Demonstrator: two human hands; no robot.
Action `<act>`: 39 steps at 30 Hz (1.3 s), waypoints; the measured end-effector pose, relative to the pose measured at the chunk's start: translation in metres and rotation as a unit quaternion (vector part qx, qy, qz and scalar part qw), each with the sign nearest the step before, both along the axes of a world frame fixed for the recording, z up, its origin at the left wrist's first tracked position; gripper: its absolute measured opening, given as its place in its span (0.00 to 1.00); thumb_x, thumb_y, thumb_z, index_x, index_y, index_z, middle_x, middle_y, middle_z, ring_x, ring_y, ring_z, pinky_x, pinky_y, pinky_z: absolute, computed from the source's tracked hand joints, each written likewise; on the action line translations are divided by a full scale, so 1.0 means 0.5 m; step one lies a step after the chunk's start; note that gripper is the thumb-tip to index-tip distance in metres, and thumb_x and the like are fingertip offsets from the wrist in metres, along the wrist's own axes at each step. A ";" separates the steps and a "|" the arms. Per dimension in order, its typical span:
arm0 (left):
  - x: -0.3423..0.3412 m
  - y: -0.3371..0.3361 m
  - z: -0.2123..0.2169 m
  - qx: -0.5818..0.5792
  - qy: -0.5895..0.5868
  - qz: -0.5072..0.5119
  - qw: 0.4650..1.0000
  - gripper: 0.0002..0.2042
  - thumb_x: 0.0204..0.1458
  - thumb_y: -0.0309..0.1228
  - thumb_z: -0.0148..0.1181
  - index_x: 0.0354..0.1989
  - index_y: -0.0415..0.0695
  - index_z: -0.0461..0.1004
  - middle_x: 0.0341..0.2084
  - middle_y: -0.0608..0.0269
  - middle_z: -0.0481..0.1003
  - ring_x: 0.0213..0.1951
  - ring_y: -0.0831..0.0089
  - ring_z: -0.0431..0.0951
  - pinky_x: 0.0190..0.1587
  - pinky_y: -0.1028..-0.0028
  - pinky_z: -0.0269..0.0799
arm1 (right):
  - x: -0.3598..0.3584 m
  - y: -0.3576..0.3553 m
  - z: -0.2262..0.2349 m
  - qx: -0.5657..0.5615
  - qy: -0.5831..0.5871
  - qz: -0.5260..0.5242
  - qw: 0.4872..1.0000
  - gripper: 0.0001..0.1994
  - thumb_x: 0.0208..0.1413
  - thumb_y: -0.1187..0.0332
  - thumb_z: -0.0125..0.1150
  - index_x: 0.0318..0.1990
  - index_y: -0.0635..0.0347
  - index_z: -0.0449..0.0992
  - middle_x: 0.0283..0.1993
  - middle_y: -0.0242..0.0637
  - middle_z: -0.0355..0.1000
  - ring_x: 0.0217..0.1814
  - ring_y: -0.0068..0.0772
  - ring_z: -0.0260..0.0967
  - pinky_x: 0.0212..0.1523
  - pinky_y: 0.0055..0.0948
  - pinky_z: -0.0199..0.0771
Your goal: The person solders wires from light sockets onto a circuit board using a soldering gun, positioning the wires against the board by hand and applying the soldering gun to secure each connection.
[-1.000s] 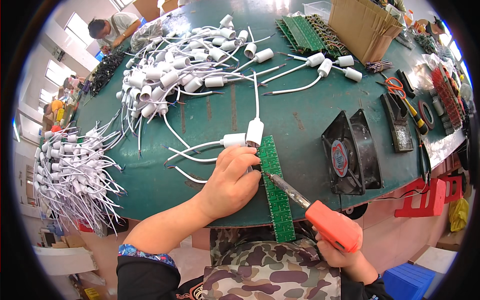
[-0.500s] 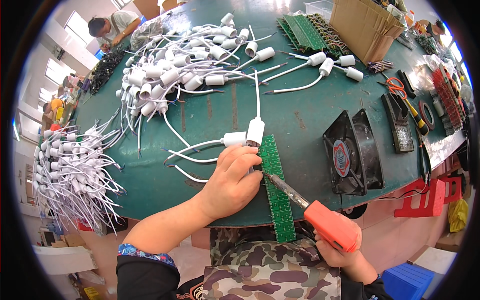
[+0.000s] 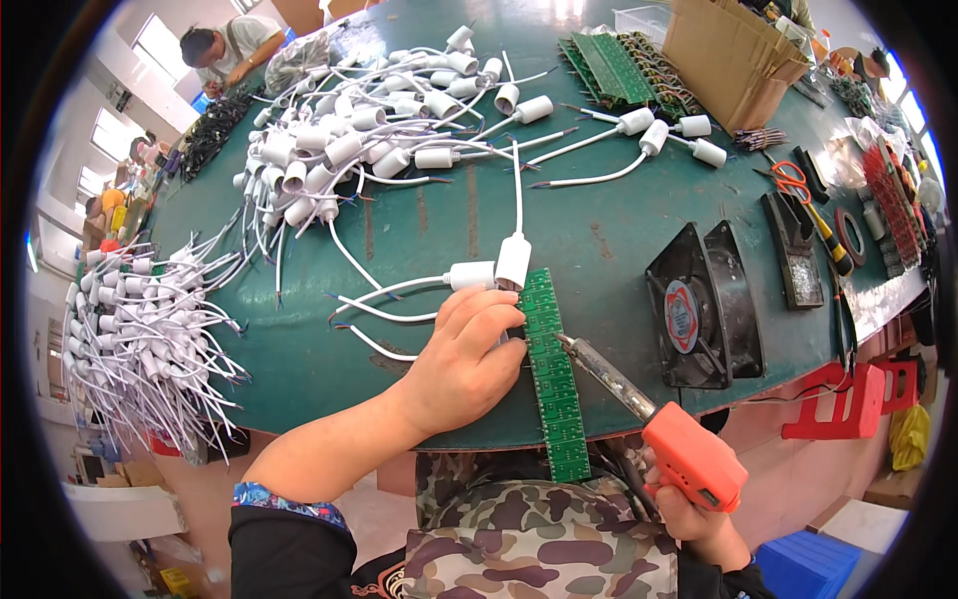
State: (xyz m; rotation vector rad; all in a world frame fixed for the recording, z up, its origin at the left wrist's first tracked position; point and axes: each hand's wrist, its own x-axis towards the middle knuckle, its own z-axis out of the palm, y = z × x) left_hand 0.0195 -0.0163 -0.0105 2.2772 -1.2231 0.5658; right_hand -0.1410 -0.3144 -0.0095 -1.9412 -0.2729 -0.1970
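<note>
My left hand (image 3: 467, 351) is closed, its fingertips at the left edge of a long green circuit board strip (image 3: 556, 384). A bit of white shows between those fingers, apparently a white lamp holder; most of it is hidden. Just beyond the fingers stands another white lamp holder (image 3: 513, 262) with its cable pointing away, and one more white lamp holder (image 3: 471, 276) lies to its left. In my right hand (image 3: 689, 509) is a soldering iron (image 3: 689, 454) with a red handle. Its tip is over the board's right side, slightly away from my left fingertips.
A big heap of white lamp holders (image 3: 344, 150) covers the far left, with a second bundle (image 3: 150, 329) at the left edge. To the right stand a black fan (image 3: 699, 309), a black tray (image 3: 794, 250) and scissors (image 3: 790, 180). A cardboard box (image 3: 733, 60) is behind.
My right hand has drawn the soldering iron back to the right and slightly down, so its tip has left the spot beside my left fingertips. My left hand and the board have hardly moved.
</note>
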 end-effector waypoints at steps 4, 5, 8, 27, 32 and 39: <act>-0.001 0.001 -0.003 0.001 -0.004 0.003 1.000 0.12 0.38 0.18 0.70 0.32 0.39 0.77 0.48 0.54 0.71 0.57 0.51 0.73 0.61 0.48 0.68 | 0.007 -0.005 -0.007 -0.037 -0.036 0.029 0.998 0.20 0.50 0.70 0.71 0.50 0.67 0.77 0.30 0.31 0.79 0.29 0.38 0.79 0.41 0.34 0.82; -0.001 0.001 -0.002 0.002 -0.005 0.005 1.000 0.12 0.37 0.19 0.70 0.32 0.39 0.77 0.48 0.54 0.71 0.57 0.51 0.73 0.61 0.48 0.68 | 0.012 -0.002 -0.009 -0.030 -0.072 0.029 0.997 0.23 0.50 0.70 0.70 0.54 0.68 0.75 0.31 0.31 0.79 0.29 0.36 0.79 0.40 0.33 0.82; -0.002 0.002 -0.002 0.001 -0.012 0.010 1.000 0.12 0.38 0.19 0.70 0.32 0.39 0.77 0.48 0.54 0.71 0.57 0.51 0.73 0.61 0.48 0.68 | 0.013 -0.005 -0.019 -0.023 -0.117 0.038 0.992 0.30 0.50 0.71 0.70 0.61 0.72 0.70 0.32 0.32 0.80 0.29 0.32 0.80 0.38 0.32 0.81; -0.040 0.060 0.081 0.151 0.042 0.070 0.985 0.24 0.40 0.27 0.75 0.49 0.39 0.75 0.42 0.56 0.76 0.39 0.57 0.80 0.40 0.63 0.77 | -0.034 -0.003 0.009 0.061 -0.025 -0.062 0.996 0.10 0.49 0.72 0.67 0.39 0.64 0.80 0.28 0.35 0.77 0.26 0.40 0.77 0.31 0.31 0.78; -0.028 0.011 0.180 0.289 -0.064 0.037 0.954 0.13 0.47 0.28 0.63 0.42 0.41 0.78 0.36 0.64 0.72 0.33 0.68 0.74 0.33 0.67 0.71 | -0.036 -0.008 0.009 0.049 -0.027 -0.064 0.996 0.08 0.51 0.68 0.68 0.34 0.63 0.81 0.27 0.36 0.77 0.27 0.41 0.76 0.30 0.33 0.77; 0.049 -0.030 0.132 0.152 -0.169 -0.038 0.973 0.08 0.46 0.29 0.61 0.35 0.43 0.77 0.39 0.63 0.74 0.41 0.66 0.75 0.41 0.65 0.71 | -0.068 -0.026 -0.007 0.107 0.045 -0.077 0.990 0.22 0.65 0.58 0.61 0.55 0.70 0.75 0.40 0.40 0.78 0.34 0.27 0.76 0.35 0.28 0.80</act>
